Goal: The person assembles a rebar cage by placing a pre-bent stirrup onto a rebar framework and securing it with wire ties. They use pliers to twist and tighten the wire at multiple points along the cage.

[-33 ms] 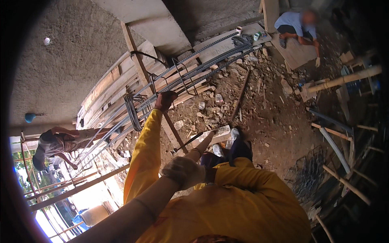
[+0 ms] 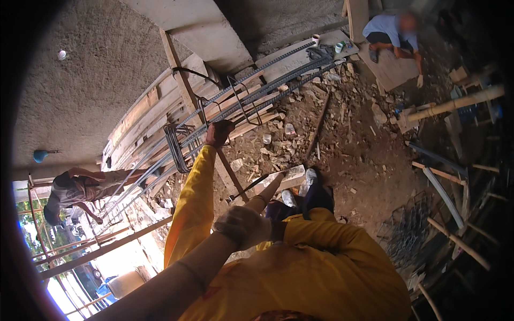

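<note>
A building site, open to daylight under a raw concrete slab.

A long rebar cage [image 2: 235, 101] of ribbed steel bars and bent stirrups lies across the middle; stacked timber planks [image 2: 144, 115] lean just behind it, rubble and broken concrete [image 2: 300, 134] litter the dirt floor beside it, and wooden props [image 2: 460, 101] and loose bars lie well off to its right.

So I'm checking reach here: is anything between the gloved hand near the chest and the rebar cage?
Nothing solid stands between them. The right hand hangs apart from the rebar cage, with only open air and rubble ground below. The left hand already grips the bars.
</note>
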`<act>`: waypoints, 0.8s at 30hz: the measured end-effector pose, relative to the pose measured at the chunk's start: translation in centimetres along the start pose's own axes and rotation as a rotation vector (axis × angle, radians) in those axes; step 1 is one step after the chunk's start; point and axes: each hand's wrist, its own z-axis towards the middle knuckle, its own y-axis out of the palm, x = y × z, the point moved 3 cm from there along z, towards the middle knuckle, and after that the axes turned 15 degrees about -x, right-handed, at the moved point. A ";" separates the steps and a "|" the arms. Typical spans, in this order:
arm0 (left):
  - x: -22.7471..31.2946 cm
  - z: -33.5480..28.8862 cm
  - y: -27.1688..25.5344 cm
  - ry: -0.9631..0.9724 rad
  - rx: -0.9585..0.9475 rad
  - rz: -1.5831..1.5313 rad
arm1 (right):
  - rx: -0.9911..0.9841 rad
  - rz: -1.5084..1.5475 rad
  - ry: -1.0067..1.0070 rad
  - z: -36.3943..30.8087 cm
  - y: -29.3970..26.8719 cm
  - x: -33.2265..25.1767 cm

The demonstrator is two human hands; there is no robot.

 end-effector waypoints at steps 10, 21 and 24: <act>2.7 -0.7 3.0 0.145 0.455 0.528 | -0.024 -0.061 0.059 -2.3 -0.2 1.5; 1.2 -1.3 3.4 -0.019 0.632 0.571 | -0.443 -0.078 1.658 -52.4 2.0 29.6; 1.1 -1.8 3.9 0.011 0.667 0.413 | -0.411 -0.143 1.519 -61.4 3.9 37.6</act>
